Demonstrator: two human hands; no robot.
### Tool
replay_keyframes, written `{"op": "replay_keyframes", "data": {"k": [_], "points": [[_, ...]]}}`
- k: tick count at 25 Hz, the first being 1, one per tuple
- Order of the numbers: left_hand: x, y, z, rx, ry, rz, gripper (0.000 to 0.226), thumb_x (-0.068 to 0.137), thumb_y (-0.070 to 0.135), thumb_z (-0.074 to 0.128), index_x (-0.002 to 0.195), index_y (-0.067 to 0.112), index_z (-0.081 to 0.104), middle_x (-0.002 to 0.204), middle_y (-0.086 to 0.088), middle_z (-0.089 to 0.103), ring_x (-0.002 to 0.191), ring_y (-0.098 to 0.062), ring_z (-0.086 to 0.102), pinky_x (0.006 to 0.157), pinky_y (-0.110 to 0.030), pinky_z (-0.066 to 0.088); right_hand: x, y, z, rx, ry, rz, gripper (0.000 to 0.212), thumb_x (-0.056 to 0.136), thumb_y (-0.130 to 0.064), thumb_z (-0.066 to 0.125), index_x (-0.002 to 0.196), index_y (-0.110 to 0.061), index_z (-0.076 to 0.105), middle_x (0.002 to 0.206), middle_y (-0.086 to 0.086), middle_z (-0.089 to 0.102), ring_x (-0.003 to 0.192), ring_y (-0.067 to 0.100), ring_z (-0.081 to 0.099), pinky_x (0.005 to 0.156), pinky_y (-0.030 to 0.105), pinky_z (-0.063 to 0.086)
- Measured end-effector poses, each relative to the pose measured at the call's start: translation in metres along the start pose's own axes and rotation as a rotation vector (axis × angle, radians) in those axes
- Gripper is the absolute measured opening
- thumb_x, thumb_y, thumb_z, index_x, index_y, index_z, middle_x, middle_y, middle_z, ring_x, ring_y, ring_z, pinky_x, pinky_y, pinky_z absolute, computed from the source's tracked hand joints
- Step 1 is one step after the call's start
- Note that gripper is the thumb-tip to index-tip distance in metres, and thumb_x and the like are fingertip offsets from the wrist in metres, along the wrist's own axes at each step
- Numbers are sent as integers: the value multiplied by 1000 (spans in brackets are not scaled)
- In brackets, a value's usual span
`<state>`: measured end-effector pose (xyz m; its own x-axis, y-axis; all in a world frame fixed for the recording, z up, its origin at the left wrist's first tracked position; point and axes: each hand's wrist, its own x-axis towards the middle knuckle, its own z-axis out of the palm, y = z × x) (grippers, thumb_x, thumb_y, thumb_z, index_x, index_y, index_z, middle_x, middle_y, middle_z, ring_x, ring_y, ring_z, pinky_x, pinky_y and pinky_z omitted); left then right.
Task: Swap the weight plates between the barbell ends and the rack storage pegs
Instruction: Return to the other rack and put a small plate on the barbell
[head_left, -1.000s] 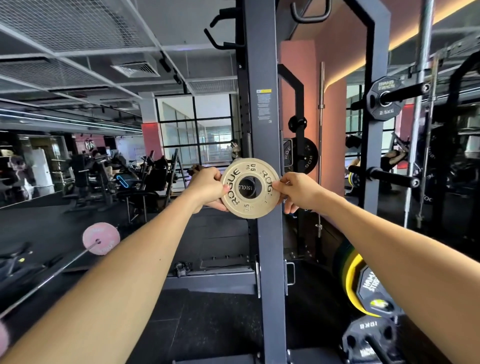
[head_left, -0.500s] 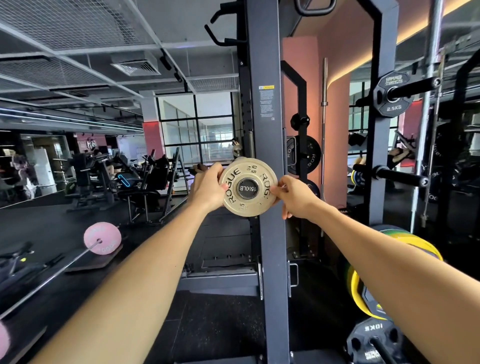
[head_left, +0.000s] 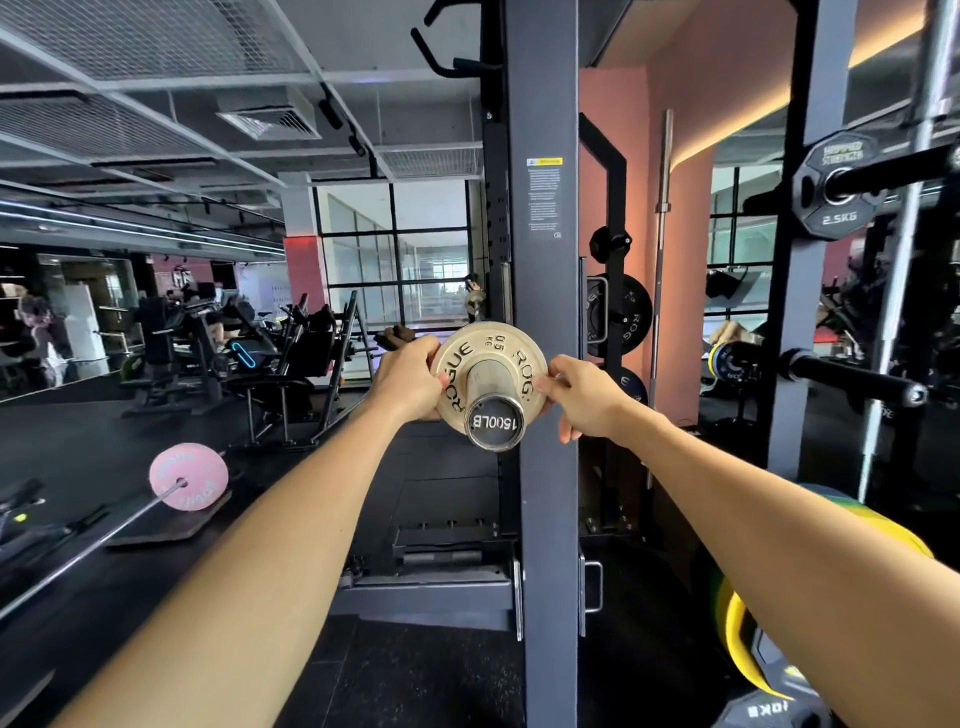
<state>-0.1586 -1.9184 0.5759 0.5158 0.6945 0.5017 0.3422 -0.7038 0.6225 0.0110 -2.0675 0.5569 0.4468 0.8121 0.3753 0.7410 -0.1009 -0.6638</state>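
While we are reaching both arms forward, we are gripping a small tan change plate by its rim, the left hand curled round its left edge and the right hand pinching its right edge with fingers and thumb. It is sitting threaded on the barbell sleeve, whose stamped end cap is facing us, so the sleeve's long axis is pointing almost straight toward the camera and slightly down, with the plate's flat face square to it and its lettering turned our way. Part of the sleeve is already showing in front of the plate, which suggests we are sliding it along the shaft; whether inward or off, we cannot tell. To do this well, we are judging that both hands should be keeping even pressure on opposite edges so the plate is staying perpendicular and not binding. Just behind it the grey rack upright is rising. Farther right, a dark 2.5 kg plate is hanging on a storage peg, with an empty peg below it.
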Motion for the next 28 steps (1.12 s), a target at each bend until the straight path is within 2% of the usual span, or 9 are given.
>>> {"op": "replay_keyframes", "data": {"k": [2,6,12,17,22,26,28], "points": [[20,-7,8,14,11,-2,20,88,10,63,83,28,56,96,-6,67,88,-30,67,68,-46,61,21,10,3,7,5,0,21,101,-31,43,99,-12,50,90,3,70,45,21,63,47,29,52],[63,-27,27,54,10,-11,21,86,13,63,77,28,52,95,-6,66,89,-32,66,74,-49,59,70,31,11,22,-6,6,18,101,-32,43,97,-15,49,93,4,70,46,22,63,47,28,49],[122,-52,55,67,28,-5,20,88,10,62,82,28,53,96,-8,67,87,-30,66,69,-45,61,134,59,23,12,3,8,18,101,-33,44,100,-15,49,99,7,69,44,21,62,47,28,48],[175,-70,77,135,35,17,11,88,12,62,94,21,57,102,-9,66,95,-32,60,79,-40,55,188,75,32,0,19,42,22,101,-31,43,109,-11,49,103,7,67,46,23,62,53,33,55],[208,-84,92,49,19,-31,17,87,12,62,97,26,59,102,-11,64,92,-33,63,75,-48,59,226,89,36,-25,16,43,20,101,-34,43,105,-14,47,106,7,63,44,19,62,48,27,49],[227,-90,98,56,18,-28,19,87,13,63,96,29,59,102,-9,63,91,-33,65,73,-48,59,245,96,38,-17,10,52,20,101,-34,43,103,-15,47,105,8,65,43,18,61,46,26,48],[233,-91,98,61,-2,-24,21,88,11,63,97,29,59,103,-8,64,90,-30,66,69,-43,61,251,98,36,-23,-5,48,20,101,-34,43,102,-15,47,103,9,66,42,16,61,48,28,50]]}}
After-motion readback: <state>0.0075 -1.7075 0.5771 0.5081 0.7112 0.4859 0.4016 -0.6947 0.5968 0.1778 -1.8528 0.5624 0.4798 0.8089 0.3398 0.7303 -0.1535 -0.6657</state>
